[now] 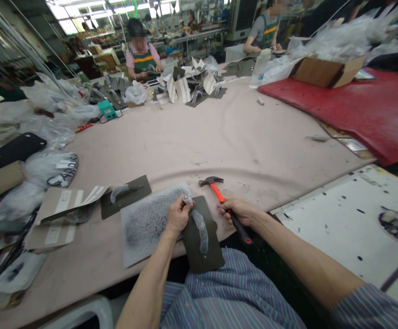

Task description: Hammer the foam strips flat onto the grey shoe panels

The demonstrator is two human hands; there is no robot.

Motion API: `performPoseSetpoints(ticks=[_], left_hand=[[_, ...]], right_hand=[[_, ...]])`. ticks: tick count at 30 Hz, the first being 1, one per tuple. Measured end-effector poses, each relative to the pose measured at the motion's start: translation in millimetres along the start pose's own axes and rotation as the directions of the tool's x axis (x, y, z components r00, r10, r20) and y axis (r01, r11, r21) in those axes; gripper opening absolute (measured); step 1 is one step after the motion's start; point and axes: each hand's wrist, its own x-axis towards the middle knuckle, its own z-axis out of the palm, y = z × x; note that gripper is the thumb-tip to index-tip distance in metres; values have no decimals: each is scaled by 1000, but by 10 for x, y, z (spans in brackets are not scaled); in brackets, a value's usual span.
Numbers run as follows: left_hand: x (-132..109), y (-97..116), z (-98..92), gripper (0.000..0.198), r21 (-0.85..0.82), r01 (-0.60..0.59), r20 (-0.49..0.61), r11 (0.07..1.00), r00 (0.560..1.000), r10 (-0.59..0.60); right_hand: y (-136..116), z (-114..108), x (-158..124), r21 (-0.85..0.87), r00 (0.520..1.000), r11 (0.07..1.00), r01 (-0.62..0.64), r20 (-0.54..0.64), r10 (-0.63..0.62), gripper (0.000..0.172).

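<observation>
My left hand (pixel 176 215) is closed around a short, pale cylindrical punch (pixel 186 198), held upright at the top edge of a dark olive panel (pixel 192 249). A curved handle wrapped in clear plastic (pixel 201 234) lies along that panel, whose lower end hangs over the table edge near my lap. Wrapped round the grip of a claw hammer (pixel 217 192) is my right hand (pixel 236 211). The hammer's dark head rests on or just above the cloth, away from the punch. Under and left of my left hand sits a grey, heavily pitted board (pixel 144 228).
Another olive panel with a wrapped handle (pixel 140 185) and beige panels (pixel 57 214) lie to the left. Plastic-wrapped goods (pixel 44 123) crowd the left edge. Panels are heaped (pixel 185 87) at the back, near a co-worker (pixel 142 57). A screwdriver-like tool (pixel 318 137) lies right.
</observation>
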Motion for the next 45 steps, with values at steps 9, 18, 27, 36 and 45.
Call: performPoseSetpoints(ticks=[9,18,27,36,45], left_hand=[[-72,39,24,10,165,-104,32,981,994,100],[-75,41,19,12,193,-145,45,971,989,138],[-81,-5,40,13,232,-103,30,967,995,99],[-71,7,29,13,181,-126,36,975,992,121],[-36,-91,60,16,31,-16,-39,999,999,17]], right_hand=[[-256,45,-664,-615,799,705,354,-193,-570,29],[-859,-202,-1093,-575,439,640,510,-466,-768,26],[-153,5,-809,-786,935,584,203,-22,-355,25],[281,-54,-68,-725,963,687,41,-155,-221,32],[128,647,-314,-732,567,131,669,388,-727,34]])
